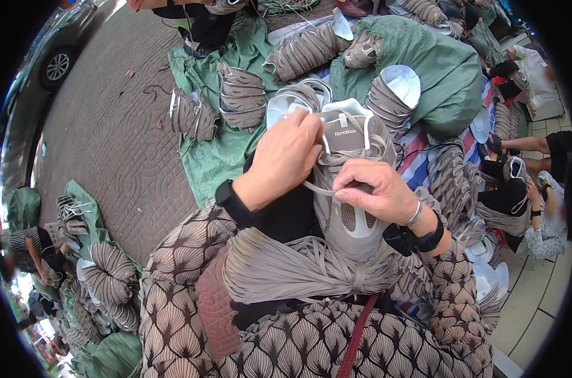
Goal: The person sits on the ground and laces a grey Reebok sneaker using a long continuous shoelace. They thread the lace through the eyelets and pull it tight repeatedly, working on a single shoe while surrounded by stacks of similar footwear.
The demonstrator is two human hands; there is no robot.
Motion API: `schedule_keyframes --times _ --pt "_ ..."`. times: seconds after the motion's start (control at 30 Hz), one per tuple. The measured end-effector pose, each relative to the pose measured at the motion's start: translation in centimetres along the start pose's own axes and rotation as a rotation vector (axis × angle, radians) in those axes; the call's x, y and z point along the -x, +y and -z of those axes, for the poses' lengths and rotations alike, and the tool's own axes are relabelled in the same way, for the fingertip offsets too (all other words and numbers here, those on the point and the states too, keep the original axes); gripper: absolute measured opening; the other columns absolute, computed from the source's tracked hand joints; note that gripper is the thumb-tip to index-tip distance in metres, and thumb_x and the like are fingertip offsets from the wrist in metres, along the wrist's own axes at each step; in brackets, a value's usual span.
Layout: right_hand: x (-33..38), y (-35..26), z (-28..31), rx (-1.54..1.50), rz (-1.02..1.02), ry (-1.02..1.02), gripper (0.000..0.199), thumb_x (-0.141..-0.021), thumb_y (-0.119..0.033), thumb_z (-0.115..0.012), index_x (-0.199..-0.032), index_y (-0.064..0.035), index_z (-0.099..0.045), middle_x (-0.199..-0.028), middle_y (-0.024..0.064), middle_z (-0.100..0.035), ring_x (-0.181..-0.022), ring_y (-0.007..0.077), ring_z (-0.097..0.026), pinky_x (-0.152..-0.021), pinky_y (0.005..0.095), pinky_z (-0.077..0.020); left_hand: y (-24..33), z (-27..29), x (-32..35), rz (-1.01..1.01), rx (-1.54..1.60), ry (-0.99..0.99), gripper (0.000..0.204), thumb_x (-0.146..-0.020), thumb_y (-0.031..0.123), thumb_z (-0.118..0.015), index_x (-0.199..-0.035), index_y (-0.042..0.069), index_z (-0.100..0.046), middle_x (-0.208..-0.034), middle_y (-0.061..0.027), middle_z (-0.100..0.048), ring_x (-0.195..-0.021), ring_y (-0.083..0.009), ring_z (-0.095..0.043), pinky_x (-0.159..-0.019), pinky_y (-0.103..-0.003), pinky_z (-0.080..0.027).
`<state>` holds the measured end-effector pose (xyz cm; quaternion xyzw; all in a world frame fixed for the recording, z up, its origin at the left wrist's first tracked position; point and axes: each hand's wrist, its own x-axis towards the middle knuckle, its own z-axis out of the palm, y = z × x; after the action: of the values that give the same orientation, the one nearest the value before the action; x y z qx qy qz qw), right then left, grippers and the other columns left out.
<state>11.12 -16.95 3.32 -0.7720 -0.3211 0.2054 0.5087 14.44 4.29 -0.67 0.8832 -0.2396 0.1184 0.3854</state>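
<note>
A grey-beige sneaker lies in front of me with its toe towards my body and its tongue at the far end. My right hand pinches a flat grey shoelace between thumb and forefinger, above the toe part. The lace runs left towards my left hand. That hand is closed at the sneaker's left eyelet edge, its fingertips turned away, so what they grip is hidden. Loose lace loops cross the tongue. On my lap lies a thick bundle of grey laces, tied near its right end.
Stacked shoe uppers stand on a green sheet ahead. A stuffed green sack sits beyond the sneaker. More uppers pile up at right. A person handles uppers there. A parked car stands far left on brick paving.
</note>
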Motion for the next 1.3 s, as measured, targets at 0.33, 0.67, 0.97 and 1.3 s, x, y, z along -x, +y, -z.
schedule_keyframes --times 0.33,0.67,0.97,1.3 --pt "-1.2 1.0 1.2 -0.516 -0.349 0.097 0.014 -0.095 -0.017 -0.062 -0.097 -0.0042 -0.065 -0.081 -0.0064 -0.057 -0.072 0.0017 -0.051 -0.066 0.019 -0.0424 -3.3 0.8 -3.4 -0.026 0.123 -0.548 0.018 -0.081 0.022 -0.071 -0.083 0.004 -0.069 -0.078 -0.0059 -0.062 -0.073 -0.0178 -0.06 -0.065 -0.032 -0.045" --pt "-0.8 0.8 0.3 -0.336 -0.271 0.064 0.013 -0.093 -0.012 -0.064 -0.1 -0.0015 -0.062 -0.085 -0.0031 -0.059 -0.077 0.0063 -0.055 -0.071 0.0204 -0.0435 -11.8 -1.0 -11.3 0.472 0.318 0.042 0.028 -0.085 0.029 -0.068 -0.083 0.002 -0.069 -0.068 -0.0044 -0.063 -0.062 -0.0156 -0.057 -0.058 -0.034 -0.045" --pt "0.8 -1.1 0.2 0.466 0.202 0.142 0.034 -0.077 0.006 -0.063 -0.11 -0.0013 -0.064 -0.113 0.0143 -0.058 -0.105 0.0321 -0.058 -0.091 0.0373 -0.0477 -12.9 -3.0 -9.7 0.479 0.021 -0.061 0.025 -0.085 0.029 -0.059 -0.095 0.008 -0.069 -0.093 -0.0144 -0.07 -0.095 -0.0345 -0.065 -0.086 -0.045 -0.047" --pt "2.2 -0.6 4.4 0.83 0.125 0.276 0.025 -0.07 0.007 -0.061 -0.092 -0.0043 -0.062 -0.123 0.0123 -0.053 -0.11 0.0329 -0.053 -0.095 0.0404 -0.0437 0.6 2.1 1.7 -0.28 -0.094 -0.324 0.045 -0.062 -0.006 -0.06 -0.103 0.013 -0.057 -0.134 -0.0092 -0.048 -0.13 -0.0351 -0.042 -0.105 -0.049 -0.034"
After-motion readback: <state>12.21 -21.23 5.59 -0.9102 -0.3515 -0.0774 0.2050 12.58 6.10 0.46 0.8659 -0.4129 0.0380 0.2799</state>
